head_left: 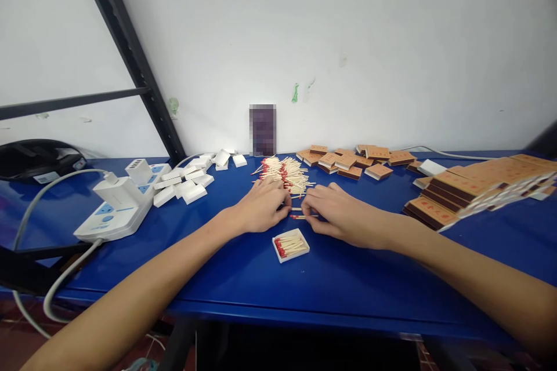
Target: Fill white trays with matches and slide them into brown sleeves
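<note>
My left hand (261,208) and my right hand (339,214) rest on the blue table (243,278), fingertips meeting over a few loose matches (301,216) just in front of a pile of red-tipped matches (287,174). Both hands have their fingers curled in a pinch on the loose matches. A small white tray (290,244) partly filled with matches lies on the table right below the hands.
Several empty white trays (187,182) lie at the left beside a white power strip (115,208) with plugs and cables. Brown matchbox sleeves (352,161) are scattered behind, and flat stacks of sleeves (470,188) sit at the right. A black frame leans at the left wall.
</note>
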`<state>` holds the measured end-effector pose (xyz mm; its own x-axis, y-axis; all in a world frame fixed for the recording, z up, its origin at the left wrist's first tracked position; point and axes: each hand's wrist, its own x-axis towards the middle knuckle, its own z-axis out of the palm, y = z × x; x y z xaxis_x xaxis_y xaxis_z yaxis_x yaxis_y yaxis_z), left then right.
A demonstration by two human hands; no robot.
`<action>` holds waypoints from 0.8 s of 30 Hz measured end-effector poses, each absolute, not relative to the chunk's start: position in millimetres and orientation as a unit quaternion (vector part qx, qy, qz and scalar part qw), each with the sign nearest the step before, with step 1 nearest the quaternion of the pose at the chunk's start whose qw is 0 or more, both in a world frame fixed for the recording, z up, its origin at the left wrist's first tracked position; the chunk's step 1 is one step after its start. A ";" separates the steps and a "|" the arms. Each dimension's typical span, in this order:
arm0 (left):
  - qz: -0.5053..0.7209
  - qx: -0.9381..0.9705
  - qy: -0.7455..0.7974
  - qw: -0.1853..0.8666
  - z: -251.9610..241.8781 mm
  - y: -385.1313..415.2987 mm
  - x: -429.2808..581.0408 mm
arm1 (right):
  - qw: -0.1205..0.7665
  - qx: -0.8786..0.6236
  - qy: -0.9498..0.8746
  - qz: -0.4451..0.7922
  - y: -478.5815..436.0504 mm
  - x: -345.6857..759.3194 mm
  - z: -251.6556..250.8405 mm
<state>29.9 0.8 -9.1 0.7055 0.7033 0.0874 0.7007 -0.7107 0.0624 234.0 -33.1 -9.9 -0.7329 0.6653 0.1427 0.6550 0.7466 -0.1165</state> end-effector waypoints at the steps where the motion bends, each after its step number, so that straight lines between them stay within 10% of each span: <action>1: 0.039 0.928 0.370 0.003 -7.0 -0.6 28.8 | 0.108 -0.344 -0.932 0.044 -36.4 231.8 -8.2; 24: -0.076 0.927 0.354 0.097 17.6 -18.0 -1.9 | 0.126 -0.193 -0.970 0.079 -57.9 219.8 -13.8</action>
